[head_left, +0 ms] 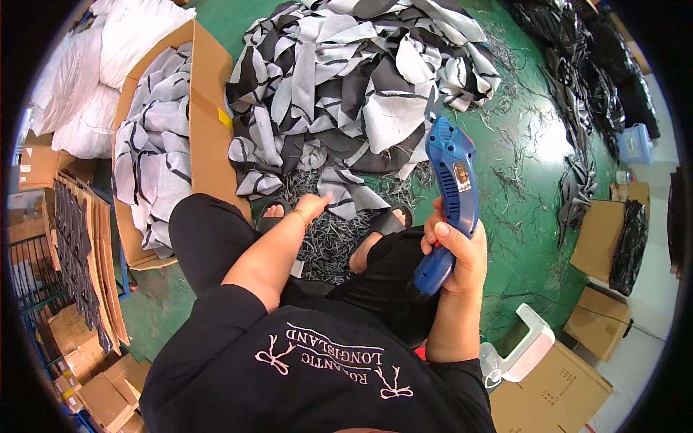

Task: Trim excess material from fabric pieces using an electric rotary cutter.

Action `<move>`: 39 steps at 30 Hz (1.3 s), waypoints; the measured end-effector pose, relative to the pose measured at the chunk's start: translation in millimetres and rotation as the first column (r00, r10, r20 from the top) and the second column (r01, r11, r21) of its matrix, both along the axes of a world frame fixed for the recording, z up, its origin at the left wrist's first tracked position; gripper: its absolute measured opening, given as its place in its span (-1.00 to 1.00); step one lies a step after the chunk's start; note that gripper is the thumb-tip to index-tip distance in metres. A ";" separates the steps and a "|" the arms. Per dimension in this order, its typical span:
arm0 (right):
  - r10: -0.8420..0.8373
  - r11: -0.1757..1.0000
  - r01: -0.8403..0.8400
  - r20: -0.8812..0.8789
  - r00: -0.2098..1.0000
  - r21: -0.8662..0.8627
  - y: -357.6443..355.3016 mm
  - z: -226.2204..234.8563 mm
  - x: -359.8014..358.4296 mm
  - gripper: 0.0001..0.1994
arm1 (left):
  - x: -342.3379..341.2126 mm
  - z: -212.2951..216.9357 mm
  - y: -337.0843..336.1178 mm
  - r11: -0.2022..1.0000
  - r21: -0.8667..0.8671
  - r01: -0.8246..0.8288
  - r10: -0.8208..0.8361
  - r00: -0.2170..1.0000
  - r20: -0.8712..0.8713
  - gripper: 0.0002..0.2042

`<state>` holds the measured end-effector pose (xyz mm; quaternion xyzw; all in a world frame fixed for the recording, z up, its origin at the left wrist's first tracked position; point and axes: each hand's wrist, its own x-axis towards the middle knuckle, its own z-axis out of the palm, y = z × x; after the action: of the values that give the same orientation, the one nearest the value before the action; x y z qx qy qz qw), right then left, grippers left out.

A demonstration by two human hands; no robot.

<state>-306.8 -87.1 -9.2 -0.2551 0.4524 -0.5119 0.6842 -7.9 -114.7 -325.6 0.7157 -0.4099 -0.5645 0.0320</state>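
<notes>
My right hand (456, 249) grips the handle of a blue electric cutting tool (450, 184), held upright with its head pointing away from me. My left hand (312, 206) reaches down and forward and touches a grey and black fabric piece (346, 196) at the near edge of a big pile of grey, white and black fabric pieces (354, 79) on the green floor. My feet in black sandals rest among thin grey trimmings (328, 238) in front of me.
An open cardboard box (206, 137) holding similar fabric pieces stands at my left. White sacks (86, 79) lie behind it. Flat cartons (86, 267) lean at far left. Black material (592, 101) lies at right, with cardboard boxes (599, 238) and a white device (523, 346).
</notes>
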 end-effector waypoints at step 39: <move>0.030 0.946 -0.208 -0.570 0.821 -0.249 10.8 33.4 68.2 -0.53 | -15.3 324.6 44.4 0.840 -0.336 -0.426 -0.105 0.481 -0.870 -0.40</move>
<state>-238.6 -76.3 24.2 -0.5224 0.5323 -0.4333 0.5060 -23.3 -70.3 -1.0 0.3356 -0.3992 -0.7079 0.4764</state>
